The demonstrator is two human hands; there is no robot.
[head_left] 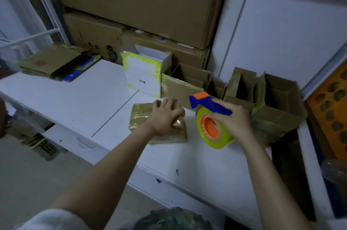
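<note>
A small flat cardboard parcel (pixel 142 119), wrapped in shiny clear tape, lies on the white table (pixel 78 98). My left hand (pixel 165 117) rests on top of it, fingers curled over its far right corner. Just to the right, my right hand (pixel 232 119) grips a tape dispenser (pixel 210 115) with a blue body, an orange hub and a roll of yellowish tape. The dispenser is held above the table beside the parcel, its blue and orange head pointing left towards it.
An open white box (pixel 144 72) edged in yellow tape stands behind the parcel. Several open cardboard boxes (pixel 277 102) line the back right. A stack of flattened cartons (pixel 56 64) lies at the back left. Large cartons (pixel 150 4) are piled against the wall.
</note>
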